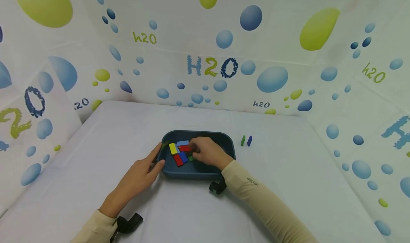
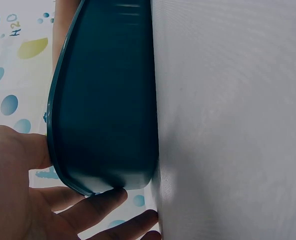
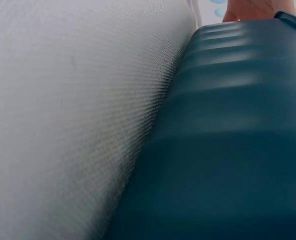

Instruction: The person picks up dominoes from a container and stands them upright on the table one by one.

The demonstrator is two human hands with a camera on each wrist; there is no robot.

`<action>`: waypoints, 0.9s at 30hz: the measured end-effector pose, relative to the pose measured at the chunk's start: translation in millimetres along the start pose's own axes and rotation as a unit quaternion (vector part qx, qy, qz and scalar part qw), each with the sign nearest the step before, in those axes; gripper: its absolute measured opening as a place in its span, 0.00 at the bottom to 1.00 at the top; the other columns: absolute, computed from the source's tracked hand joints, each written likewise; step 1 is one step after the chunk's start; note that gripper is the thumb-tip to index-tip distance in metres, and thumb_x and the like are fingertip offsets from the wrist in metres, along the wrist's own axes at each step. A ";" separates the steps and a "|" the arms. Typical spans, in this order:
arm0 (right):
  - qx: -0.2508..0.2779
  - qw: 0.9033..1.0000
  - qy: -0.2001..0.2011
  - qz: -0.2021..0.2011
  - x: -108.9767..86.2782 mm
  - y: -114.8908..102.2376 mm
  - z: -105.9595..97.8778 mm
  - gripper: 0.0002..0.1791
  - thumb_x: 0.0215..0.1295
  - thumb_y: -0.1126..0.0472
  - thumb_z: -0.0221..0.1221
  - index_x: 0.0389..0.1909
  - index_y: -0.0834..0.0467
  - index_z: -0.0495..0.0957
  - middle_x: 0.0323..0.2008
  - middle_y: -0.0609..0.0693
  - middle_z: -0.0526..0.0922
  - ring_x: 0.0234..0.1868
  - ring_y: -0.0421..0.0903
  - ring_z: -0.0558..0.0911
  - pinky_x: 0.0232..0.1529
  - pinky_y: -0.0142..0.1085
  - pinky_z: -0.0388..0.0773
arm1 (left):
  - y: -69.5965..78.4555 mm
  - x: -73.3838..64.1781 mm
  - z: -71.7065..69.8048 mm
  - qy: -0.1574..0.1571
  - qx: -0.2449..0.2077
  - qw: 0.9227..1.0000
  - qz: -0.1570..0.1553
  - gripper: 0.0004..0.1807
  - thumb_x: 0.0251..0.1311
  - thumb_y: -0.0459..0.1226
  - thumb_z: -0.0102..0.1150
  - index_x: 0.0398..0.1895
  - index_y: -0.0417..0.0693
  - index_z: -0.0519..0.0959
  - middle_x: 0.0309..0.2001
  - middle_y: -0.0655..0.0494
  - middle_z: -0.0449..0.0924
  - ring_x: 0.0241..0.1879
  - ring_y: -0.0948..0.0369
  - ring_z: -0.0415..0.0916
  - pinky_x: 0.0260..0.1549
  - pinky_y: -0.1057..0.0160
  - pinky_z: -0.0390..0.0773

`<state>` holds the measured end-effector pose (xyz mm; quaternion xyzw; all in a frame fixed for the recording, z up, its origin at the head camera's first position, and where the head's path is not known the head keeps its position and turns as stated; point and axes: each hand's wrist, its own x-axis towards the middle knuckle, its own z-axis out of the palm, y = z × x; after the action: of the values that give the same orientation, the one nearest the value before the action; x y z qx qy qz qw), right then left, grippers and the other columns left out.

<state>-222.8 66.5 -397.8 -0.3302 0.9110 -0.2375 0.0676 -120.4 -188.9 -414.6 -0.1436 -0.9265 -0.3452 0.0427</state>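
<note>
Nearest the head camera: two beige fabric sleeves (image 1: 266, 204), a black wrist-worn device (image 1: 129, 224) by the left cuff, a matching one by the right. Left hand (image 1: 137, 173) at the left end of a dark teal, rounded rectangular tray (image 1: 196, 175), fingers apart and only lightly bent, thumb at the near corner, touching rim and outer wall. Right hand (image 1: 209, 152) over the tray interior, fingers bent down among the pieces; whether it pinches one, cannot tell. Tray sits on a white-covered worktop (image 1: 278, 143). Inside, left of centre, flat rectangular blocks clustered: red block (image 1: 178, 160) nearest, dark blue block (image 1: 183, 157) against it, green block (image 1: 190, 158) partly hidden by the right hand, then yellow block (image 1: 173, 149), second red block (image 1: 184, 148), light blue block (image 1: 183, 143) farthest. Right of the tray, well apart, a slim green piece (image 1: 242, 140) near a slim dark blue piece (image 1: 249, 141). Farthest: white backdrop (image 1: 179, 33), blue and lime drops, "H2O" lettering.
</note>
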 end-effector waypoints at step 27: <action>0.004 1.000 0.003 -0.015 0.0 7.4 3.7 0.16 0.63 0.70 0.70 0.51 0.59 0.81 0.44 0.50 0.85 0.37 0.41 0.82 0.44 0.33 0.80 | 0.9 0.8 1.1 -0.005 0.000 1.000 -0.009 0.37 0.80 0.48 0.52 0.83 0.42 0.55 0.63 0.28 0.75 0.54 0.42 0.82 0.42 0.47 0.81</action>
<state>-226.0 70.0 -404.6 -0.3432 0.9052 -0.2426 0.0626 -120.8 -187.4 -414.7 -0.1370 -0.9280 -0.3446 0.0353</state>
